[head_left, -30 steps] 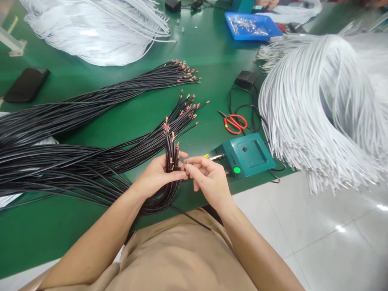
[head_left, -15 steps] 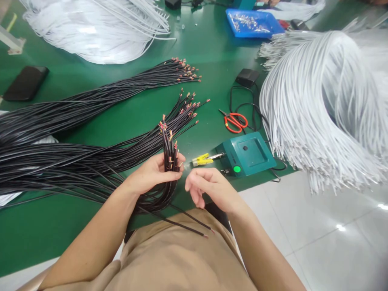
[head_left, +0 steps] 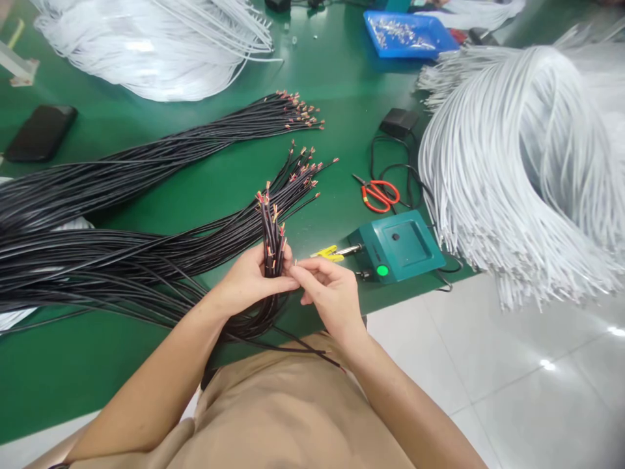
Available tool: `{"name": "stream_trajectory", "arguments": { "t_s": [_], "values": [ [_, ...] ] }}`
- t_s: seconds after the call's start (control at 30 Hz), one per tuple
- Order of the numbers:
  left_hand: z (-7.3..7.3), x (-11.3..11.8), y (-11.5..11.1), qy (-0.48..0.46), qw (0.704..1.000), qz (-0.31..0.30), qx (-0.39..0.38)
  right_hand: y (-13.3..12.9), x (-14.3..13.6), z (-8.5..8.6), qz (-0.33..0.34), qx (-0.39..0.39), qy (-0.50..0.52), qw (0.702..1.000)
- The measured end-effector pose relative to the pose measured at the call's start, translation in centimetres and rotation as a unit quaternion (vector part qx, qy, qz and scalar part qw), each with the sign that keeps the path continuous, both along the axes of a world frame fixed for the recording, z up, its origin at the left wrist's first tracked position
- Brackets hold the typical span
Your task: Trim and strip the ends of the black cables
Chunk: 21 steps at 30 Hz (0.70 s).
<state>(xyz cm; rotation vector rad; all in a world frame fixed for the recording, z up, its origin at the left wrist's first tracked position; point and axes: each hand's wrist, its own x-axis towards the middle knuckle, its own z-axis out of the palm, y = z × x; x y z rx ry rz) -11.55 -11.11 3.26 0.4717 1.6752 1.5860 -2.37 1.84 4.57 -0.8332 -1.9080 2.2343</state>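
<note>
A bundle of black cables bends upward in my left hand, its stripped ends showing red, yellow and copper wires. The fingers go round the back of the bundle and the thumb lies across its front. Right beside it, my right hand pinches a thin cable end between thumb and forefinger, against the left thumb tip. The fingertips hide most of that end. Two loose black cables hang below the hands over my lap. More black cables lie on the table behind my left hand.
Right of my hands stands a teal machine with a yellow clip at its front. Behind it are red-handled scissors and a black adapter. White cables hang over the right edge. A blue tray holds small metal parts.
My right hand has moved left and up to the bundle and now pinches a cable end. The loose cables over my lap have shifted. My left hand keeps its hold.
</note>
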Motion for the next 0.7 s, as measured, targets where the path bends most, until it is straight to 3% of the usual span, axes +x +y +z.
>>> {"name": "stream_trajectory", "arguments": {
  "t_s": [0.13, 0.27, 0.33, 0.4, 0.47, 0.53, 0.6, 0.7],
  "values": [
    [0.0, 0.0, -0.1, -0.030, 0.999, 0.000, 0.015, 0.2, -0.1, -0.1, 0.005, -0.125, 0.012, 0.992],
    [0.1, -0.1, -0.2, -0.081, 0.996, 0.006, 0.048, 1.1, 0.5, 0.5, 0.036, -0.147, 0.083, 0.985],
    [0.1, -0.2, -0.2, -0.097, 0.994, 0.016, 0.054, 1.7, 1.0, 1.0, 0.145, -0.182, 0.089, 0.968],
    [0.1, -0.2, -0.2, -0.113, 0.992, 0.029, 0.057, 2.3, 1.4, 1.5, 0.301, -0.211, 0.055, 0.928],
    [0.2, -0.1, -0.1, -0.120, 0.990, 0.042, 0.063, 2.5, 1.6, 1.8, 0.376, -0.187, 0.019, 0.908],
    [0.2, -0.1, 0.1, -0.121, 0.989, 0.054, 0.069, 2.3, 1.4, 1.9, 0.319, -0.111, 0.001, 0.941],
    [0.2, -0.1, 0.2, -0.117, 0.989, 0.066, 0.067, 1.9, 1.0, 1.8, 0.199, -0.034, -0.009, 0.979],
    [0.2, 0.0, 0.3, -0.118, 0.988, 0.066, 0.068, 1.4, 0.3, 1.6, 0.075, -0.003, 0.001, 0.997]
  ]
}}
